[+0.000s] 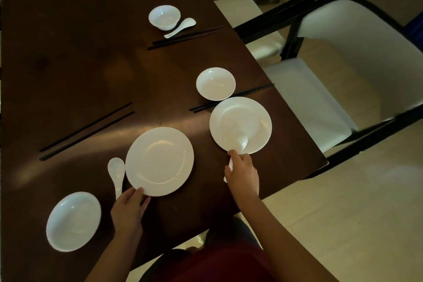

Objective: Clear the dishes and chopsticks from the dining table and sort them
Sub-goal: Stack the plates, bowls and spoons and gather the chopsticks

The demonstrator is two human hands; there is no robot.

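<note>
Gripping the near rim of a round white ceramic plate (159, 161) with left-hand fingers (137, 192), thumb on top. Pinching a white ceramic spoon (241, 144) with right-hand fingers (238, 160), bowl end resting on a second white plate (240, 121) close to the dark wooden worktop (80, 64) edge. Lying beyond, clear of both hands: black chopsticks (87, 130).
</note>
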